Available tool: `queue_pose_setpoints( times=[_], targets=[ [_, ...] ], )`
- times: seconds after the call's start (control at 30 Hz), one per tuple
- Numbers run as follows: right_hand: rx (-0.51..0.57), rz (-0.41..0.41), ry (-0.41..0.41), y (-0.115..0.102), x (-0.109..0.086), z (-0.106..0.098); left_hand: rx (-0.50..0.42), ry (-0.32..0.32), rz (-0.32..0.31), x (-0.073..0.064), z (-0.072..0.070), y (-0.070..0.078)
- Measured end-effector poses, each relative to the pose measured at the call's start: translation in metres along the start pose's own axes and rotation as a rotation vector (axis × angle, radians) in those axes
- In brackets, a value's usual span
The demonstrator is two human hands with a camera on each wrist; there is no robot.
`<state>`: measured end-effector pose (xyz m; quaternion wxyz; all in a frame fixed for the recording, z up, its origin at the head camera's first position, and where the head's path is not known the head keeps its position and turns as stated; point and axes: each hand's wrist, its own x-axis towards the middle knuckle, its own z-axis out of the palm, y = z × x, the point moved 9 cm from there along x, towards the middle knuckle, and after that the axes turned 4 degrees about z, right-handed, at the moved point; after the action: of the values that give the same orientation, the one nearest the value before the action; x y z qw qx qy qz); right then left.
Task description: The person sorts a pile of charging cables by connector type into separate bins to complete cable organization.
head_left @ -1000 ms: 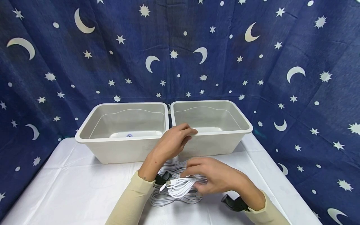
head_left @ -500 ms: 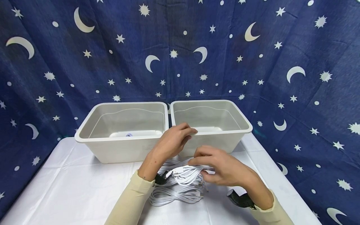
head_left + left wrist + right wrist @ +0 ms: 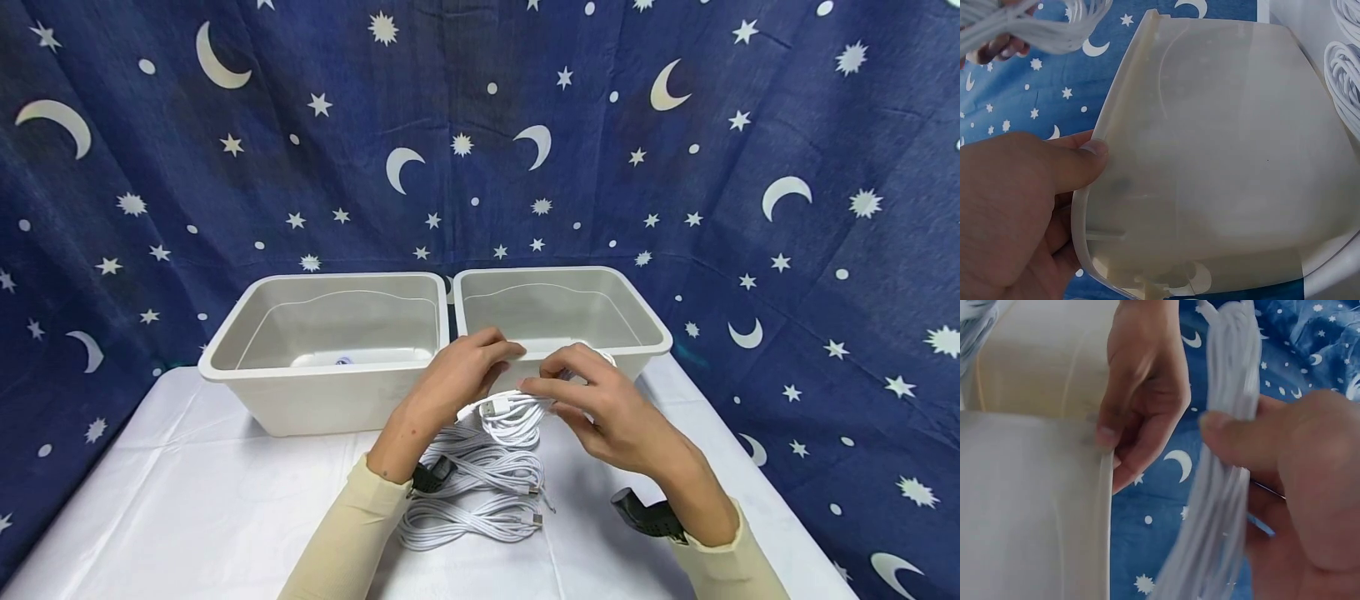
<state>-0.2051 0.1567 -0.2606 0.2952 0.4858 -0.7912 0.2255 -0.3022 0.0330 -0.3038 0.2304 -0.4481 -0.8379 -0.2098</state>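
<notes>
My left hand (image 3: 467, 371) grips the front rim of the right-hand grey plastic bin (image 3: 555, 310) near its left corner. In the left wrist view the thumb (image 3: 1082, 164) lies on the bin's outer wall, with fingers on the other side of the rim. My right hand (image 3: 603, 404) pinches a coiled white USB cable (image 3: 513, 423) between thumb and fingers, raised in front of that bin. Its plug (image 3: 497, 407) points left. The right wrist view shows the bundled strands (image 3: 1229, 381) hanging beside the bin. Below, more coiled white cables (image 3: 472, 518) lie on the table, partly behind my left wrist.
A second grey bin (image 3: 322, 404) stands to the left, nearly touching the first. A small purple-blue mark (image 3: 343, 361) shows on its floor. A white cloth covers the table (image 3: 187, 500). Behind hangs a blue curtain (image 3: 480, 225) with moons and stars.
My right hand has lifted the coiled cable up and away from the pile, toward the right bin, uncovering the cables beneath. My left hand has stayed on the rim.
</notes>
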Motion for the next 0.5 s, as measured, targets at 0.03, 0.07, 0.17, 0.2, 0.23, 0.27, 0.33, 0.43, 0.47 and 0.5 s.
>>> queue_pose_setpoints(
  times=[0.03,0.07,0.17,0.2,0.23,0.27,0.33,0.43,0.47,0.5],
  targets=[
    [-0.014,0.006,0.021,0.002,0.001,-0.002,-0.004,-0.005,-0.002,0.000,0.000,0.000],
    [-0.026,0.013,0.039,0.004,0.001,-0.003,-0.007,-0.013,-0.004,0.000,0.001,0.000],
    [-0.064,0.037,0.083,0.011,0.001,-0.006,-0.012,-0.038,-0.006,0.000,0.002,-0.001],
    [-0.075,0.048,0.094,0.014,0.001,-0.007,-0.010,-0.041,-0.001,-0.001,0.003,-0.001],
    [-0.085,0.057,0.106,0.017,0.001,-0.007,-0.008,-0.036,0.004,-0.001,0.002,-0.001],
    [-0.096,0.071,0.116,0.020,0.001,-0.008,-0.009,-0.027,0.009,-0.001,0.001,-0.001],
    [-0.115,0.095,0.137,0.027,0.000,-0.009,-0.011,-0.001,0.012,-0.002,0.000,-0.001],
    [-0.148,0.138,0.158,0.037,-0.001,-0.009,0.022,0.023,0.005,-0.002,-0.002,-0.002],
    [-0.161,0.153,0.163,0.041,-0.001,-0.009,0.037,0.026,0.006,-0.003,-0.002,-0.002],
    [-0.171,0.166,0.168,0.044,-0.001,-0.009,0.057,0.026,0.007,-0.003,-0.002,-0.001]
  ],
)
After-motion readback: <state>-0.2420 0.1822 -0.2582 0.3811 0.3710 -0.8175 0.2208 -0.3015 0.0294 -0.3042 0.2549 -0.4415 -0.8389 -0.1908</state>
